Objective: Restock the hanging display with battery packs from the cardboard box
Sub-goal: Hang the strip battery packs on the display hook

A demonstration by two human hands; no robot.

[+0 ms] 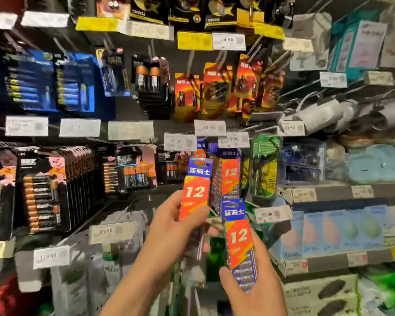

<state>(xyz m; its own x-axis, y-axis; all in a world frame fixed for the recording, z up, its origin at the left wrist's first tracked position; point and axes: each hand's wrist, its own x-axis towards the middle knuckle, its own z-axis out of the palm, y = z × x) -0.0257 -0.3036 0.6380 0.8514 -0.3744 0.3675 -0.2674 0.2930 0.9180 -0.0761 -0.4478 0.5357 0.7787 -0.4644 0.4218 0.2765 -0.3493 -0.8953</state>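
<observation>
"Where are the packs?"

"The left grip (173,224) is curled round one battery pack (196,190), just left of the hung packs (230,176). The right grip (255,281) holds a second pack (240,242) below them. Next, one likely goes up to hang."

On my feed the left grip (171,226) and right grip (253,279) are bare hands. The left forearm (132,286) and right wrist (269,309) are bare to my view's lower edge.

Battery packs (195,192) in both hands (173,224)
</observation>
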